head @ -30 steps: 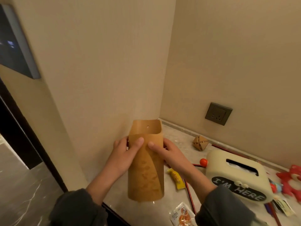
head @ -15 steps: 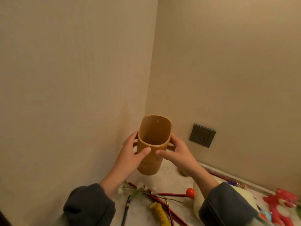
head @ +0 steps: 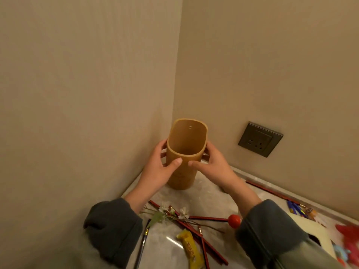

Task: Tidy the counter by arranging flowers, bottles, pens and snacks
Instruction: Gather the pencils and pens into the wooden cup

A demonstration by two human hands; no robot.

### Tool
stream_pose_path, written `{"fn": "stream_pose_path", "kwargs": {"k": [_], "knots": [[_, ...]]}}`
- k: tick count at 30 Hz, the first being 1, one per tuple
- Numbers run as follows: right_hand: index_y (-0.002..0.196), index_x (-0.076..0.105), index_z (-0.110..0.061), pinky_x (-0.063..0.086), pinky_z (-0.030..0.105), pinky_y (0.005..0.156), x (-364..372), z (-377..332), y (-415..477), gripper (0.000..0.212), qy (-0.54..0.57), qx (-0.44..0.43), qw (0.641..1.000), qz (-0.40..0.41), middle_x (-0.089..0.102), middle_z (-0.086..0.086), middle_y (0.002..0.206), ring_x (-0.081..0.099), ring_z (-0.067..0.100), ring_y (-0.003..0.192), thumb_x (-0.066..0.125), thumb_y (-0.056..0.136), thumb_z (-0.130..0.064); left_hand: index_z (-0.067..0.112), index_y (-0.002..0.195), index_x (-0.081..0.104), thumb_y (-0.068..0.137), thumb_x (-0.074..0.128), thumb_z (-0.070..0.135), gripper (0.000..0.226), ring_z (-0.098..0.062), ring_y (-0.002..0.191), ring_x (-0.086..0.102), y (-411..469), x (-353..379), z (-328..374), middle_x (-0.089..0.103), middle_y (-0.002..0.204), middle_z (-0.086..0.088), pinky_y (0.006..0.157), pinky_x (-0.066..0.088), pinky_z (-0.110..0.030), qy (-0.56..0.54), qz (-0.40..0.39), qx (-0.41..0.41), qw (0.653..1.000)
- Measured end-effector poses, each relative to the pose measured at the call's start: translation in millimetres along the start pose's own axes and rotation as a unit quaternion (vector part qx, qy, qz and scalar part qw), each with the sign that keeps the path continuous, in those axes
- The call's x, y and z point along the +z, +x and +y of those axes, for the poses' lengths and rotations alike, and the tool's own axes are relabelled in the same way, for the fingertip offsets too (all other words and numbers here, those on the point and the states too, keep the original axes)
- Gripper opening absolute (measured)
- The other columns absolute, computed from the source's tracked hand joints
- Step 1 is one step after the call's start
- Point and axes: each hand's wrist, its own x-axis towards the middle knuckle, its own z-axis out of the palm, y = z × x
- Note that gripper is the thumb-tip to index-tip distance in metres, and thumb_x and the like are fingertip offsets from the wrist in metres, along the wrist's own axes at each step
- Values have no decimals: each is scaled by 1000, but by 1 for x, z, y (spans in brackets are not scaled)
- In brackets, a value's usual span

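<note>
A tall bamboo holder (head: 184,144) stands upright in the far corner of the marble counter (head: 206,199), its open top empty. My left hand (head: 158,171) grips its left side and my right hand (head: 212,166) its right side, thumbs on the front. Nearer to me lie a white flower sprig (head: 169,212), several red pencils (head: 202,235), a dark pen (head: 142,247), a stick with a red ball tip (head: 234,220) and a yellow snack bar (head: 191,249).
Two walls meet just behind the holder, with a dark power socket (head: 260,138) on the right one. More pens (head: 297,207) lie along the back edge. A cream tissue box (head: 314,232) and a red toy (head: 349,235) sit at the right.
The holder has gone from held up near me to the far corner, where its base now rests on the counter. Both hands have stayed on it throughout.
</note>
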Motion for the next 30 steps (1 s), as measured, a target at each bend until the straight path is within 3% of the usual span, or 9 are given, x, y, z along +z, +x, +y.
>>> {"fn": "stream_pose_path", "kwargs": {"k": [3, 6, 8, 11, 13, 16, 22, 26, 30], "knots": [[141, 40, -31, 47, 38, 103, 6, 5, -9, 70, 2, 16, 1000, 7, 55, -9, 135, 53, 13, 123, 75, 81, -28, 45, 133, 31, 80, 71, 42, 67, -8, 121, 45, -2, 0, -3, 41, 136, 16, 94, 46, -33, 15, 0, -16, 1000], [151, 22, -29, 43, 37, 102, 15, 14, -26, 86, -56, 84, 995, 5, 41, -1, 151, 44, 22, 134, 73, 82, -37, 38, 133, 33, 82, 71, 35, 64, -8, 120, 45, -10, -1, -5, 42, 135, 12, 97, 45, -34, 14, 18, -43, 999], [153, 14, -28, 45, 37, 100, 21, 19, -42, 91, -106, 125, 986, -5, 35, 3, 154, 44, 23, 134, 72, 83, -40, 37, 120, 39, 82, 71, 32, 50, -8, 112, 50, -22, -2, -8, 47, 125, 11, 93, 46, -31, 34, 45, -52, 997], [145, 32, -26, 49, 26, 87, 28, 28, -72, 72, -171, 112, 978, -30, 48, 1, 138, 54, 11, 113, 68, 84, -42, 42, 94, 46, 80, 70, 33, 30, -3, 93, 57, -51, -4, -20, 56, 100, 12, 73, 45, -21, 67, 8, -61, 996], [128, 49, -29, 51, 22, 77, 30, 32, -90, 49, -246, 93, 963, -53, 56, -7, 118, 56, 4, 95, 66, 85, -43, 41, 91, 52, 78, 70, 35, 23, -2, 82, 59, -71, -6, -31, 60, 89, 11, 68, 44, -20, 85, -26, -65, 994], [105, 53, -32, 47, 22, 65, 30, 34, -109, 27, -349, 116, 923, -109, 58, -9, 101, 55, 6, 86, 65, 84, -44, 37, 88, 57, 76, 71, 33, 18, -4, 73, 59, -94, -8, -43, 62, 82, 7, 67, 50, -25, 106, -50, -72, 990], [110, 49, -24, 56, 33, 77, 36, 40, -127, 31, -408, 123, 894, -137, 63, 0, 105, 60, 16, 92, 65, 84, -32, 41, 88, 57, 77, 71, 33, 19, -2, 78, 60, -125, -11, -40, 62, 87, 12, 72, 53, -23, 169, -57, -63, 982], [111, 45, -25, 55, 32, 68, 43, 44, -136, 31, -403, 108, 903, -106, 63, 0, 101, 61, 16, 83, 62, 86, -28, 41, 82, 50, 77, 71, 38, 22, 1, 73, 54, -150, -20, -36, 54, 84, 15, 59, 39, -17, 318, -17, -51, 946], [115, 45, -27, 56, 31, 72, 48, 48, -143, 33, -368, 108, 920, -82, 63, -3, 101, 61, 14, 83, 61, 86, -27, 35, 96, 44, 80, 67, 41, 29, -6, 80, 52, -177, -28, -38, 47, 99, 12, 61, 37, -24, 453, -28, -85, 887]]}}
